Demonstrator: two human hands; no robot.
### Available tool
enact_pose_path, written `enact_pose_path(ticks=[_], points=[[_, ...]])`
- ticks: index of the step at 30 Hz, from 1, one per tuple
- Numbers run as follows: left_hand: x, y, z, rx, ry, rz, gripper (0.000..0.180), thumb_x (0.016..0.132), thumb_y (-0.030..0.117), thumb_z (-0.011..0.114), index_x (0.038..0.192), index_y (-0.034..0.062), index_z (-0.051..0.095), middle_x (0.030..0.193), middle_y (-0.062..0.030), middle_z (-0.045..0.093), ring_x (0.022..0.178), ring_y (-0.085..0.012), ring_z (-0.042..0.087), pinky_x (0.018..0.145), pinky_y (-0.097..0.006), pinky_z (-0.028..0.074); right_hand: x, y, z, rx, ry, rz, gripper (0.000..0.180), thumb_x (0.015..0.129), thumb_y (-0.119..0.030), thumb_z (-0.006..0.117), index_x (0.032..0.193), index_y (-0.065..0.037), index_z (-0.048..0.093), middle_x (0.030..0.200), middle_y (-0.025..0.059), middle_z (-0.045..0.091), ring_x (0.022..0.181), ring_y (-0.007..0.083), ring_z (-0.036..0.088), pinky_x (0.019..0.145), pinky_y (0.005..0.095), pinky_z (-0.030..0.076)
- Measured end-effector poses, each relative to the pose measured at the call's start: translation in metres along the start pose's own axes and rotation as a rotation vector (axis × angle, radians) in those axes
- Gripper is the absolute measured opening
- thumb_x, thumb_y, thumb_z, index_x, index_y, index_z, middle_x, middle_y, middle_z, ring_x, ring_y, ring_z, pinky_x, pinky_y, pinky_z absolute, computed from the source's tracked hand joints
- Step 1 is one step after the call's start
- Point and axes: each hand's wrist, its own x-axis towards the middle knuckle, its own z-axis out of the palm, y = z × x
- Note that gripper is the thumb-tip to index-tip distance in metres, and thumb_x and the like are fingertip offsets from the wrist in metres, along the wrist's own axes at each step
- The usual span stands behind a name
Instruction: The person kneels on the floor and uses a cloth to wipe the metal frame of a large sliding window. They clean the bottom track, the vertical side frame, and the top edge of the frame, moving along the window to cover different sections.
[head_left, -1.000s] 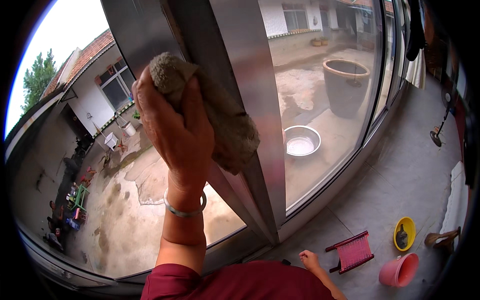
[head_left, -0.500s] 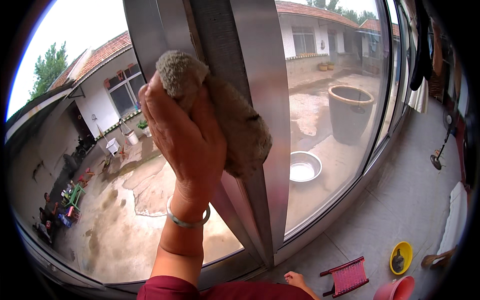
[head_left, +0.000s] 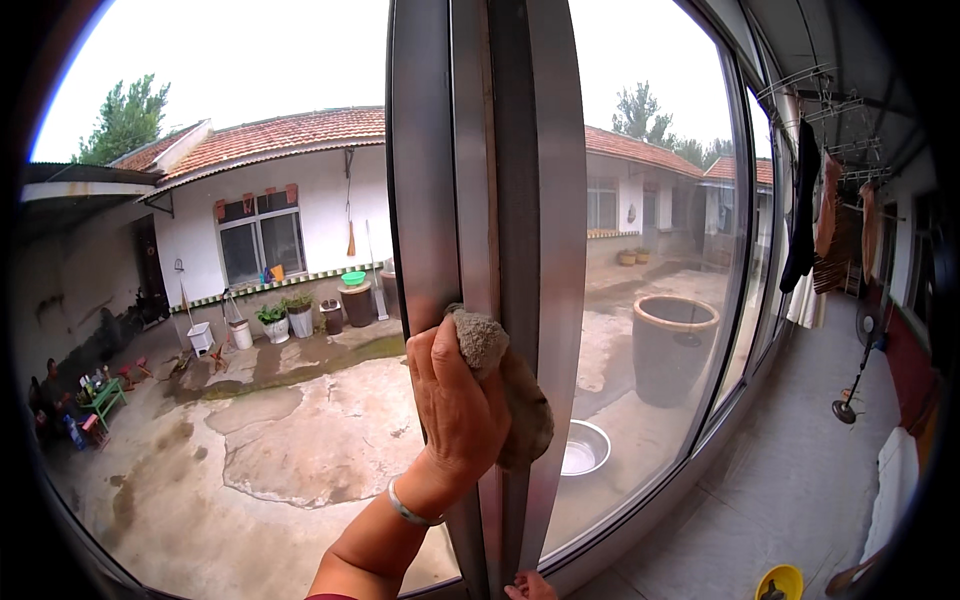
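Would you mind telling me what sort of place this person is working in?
Probably a glazed veranda or corridor of a rural courtyard house. The window frame looks onto a concrete yard with a tile-roofed building, and clothes hang from a rack indoors. The left hand presses a cloth to the frame.

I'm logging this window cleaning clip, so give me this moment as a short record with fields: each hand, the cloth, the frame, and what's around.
left hand: presses a cloth against the window frame, silver bangle on the wrist
cloth: grey-brown, bunched, on the frame's middle post
window frame: grey metal, upright between two panes
right hand: only fingertips show, at the frame's foot
outside: wet courtyard, big clay jar, metal basin
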Motion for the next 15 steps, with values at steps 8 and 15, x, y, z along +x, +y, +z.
enact_pose_path(ticks=[8,15], points=[[0.112,-0.008,0.025,0.089,0.118,0.049,0.035,0.093,0.009,0.061,0.123,-0.0044,0.048,0.11,-0.0219,0.055,0.102,-0.0386,0.055,0.09,-0.048,0.045,0.068,0.007,0.013,-0.044,0.259,-0.148,0.068,0.08,-0.039,0.079,0.13,-0.004,0.048,0.094,0.0155,0.067,0.086,0.0373,0.066,0.073,0.0453,0.054],[0.197,-0.008,0.03,0.176,0.114,0.051,0.028,0.092,0.011,0.061,0.111,-0.0072,0.051,0.106,-0.0237,0.054,0.102,-0.0396,0.054,0.09,-0.051,0.046,0.073,-0.022,-0.019,-0.158,0.129,-0.297,0.065,0.08,-0.037,0.079,0.128,-0.003,0.051,0.088,0.0153,0.067,0.077,0.0362,0.067,0.067,0.0454,0.054]])
